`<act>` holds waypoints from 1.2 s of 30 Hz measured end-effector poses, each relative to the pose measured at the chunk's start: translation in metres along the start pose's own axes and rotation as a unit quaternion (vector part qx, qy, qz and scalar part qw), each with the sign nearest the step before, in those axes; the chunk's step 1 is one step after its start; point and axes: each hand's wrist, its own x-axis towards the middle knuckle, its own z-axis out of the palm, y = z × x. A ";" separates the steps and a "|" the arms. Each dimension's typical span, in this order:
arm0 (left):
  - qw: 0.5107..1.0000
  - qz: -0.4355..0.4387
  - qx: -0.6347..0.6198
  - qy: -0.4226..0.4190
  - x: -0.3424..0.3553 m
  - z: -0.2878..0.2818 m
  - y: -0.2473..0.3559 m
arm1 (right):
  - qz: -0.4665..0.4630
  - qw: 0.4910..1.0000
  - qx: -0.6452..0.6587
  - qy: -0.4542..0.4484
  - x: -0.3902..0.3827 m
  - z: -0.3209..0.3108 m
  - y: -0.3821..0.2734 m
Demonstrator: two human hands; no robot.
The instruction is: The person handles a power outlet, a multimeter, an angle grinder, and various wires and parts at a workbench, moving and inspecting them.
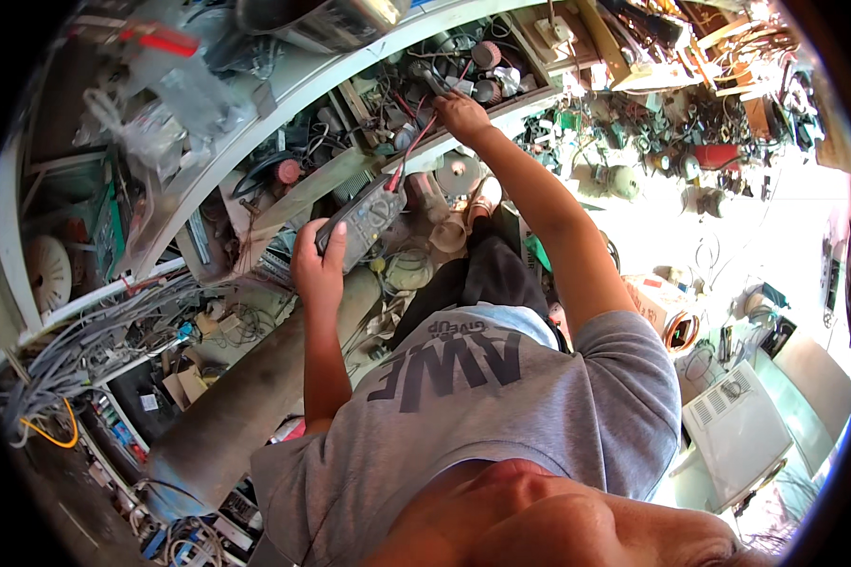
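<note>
Open drawer (pixel 518 111) with jumbled small parts (pixel 487 55).

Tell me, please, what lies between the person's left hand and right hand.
In the head view, the grey handheld meter's upper part, a red lead and the drawer's front edge lie between the left hand and right hand.

Cluttered, pale-edged shelving (pixel 336 72) upper left; floor (pixel 657 224) glaringly bright at right.

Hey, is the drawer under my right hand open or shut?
Open: the drawer shows its inside, cluttered with small parts, and your right hand reaches over its front edge.
</note>
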 end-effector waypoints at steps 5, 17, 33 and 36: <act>0.977 -0.091 -0.185 0.049 -0.037 -0.026 -0.033 | 0.013 0.989 0.059 0.138 -0.008 -0.056 -0.064; 0.921 -0.186 -0.326 0.103 -0.056 -0.039 -0.053 | 0.020 0.960 0.168 0.225 -0.011 -0.101 -0.110; 0.868 -0.305 -0.376 0.106 -0.068 -0.031 -0.074 | -0.136 0.976 0.116 0.128 0.036 -0.108 -0.130; 0.870 -0.303 -0.363 0.142 -0.065 -0.034 -0.077 | -0.172 0.982 0.005 -0.081 0.030 -0.118 -0.121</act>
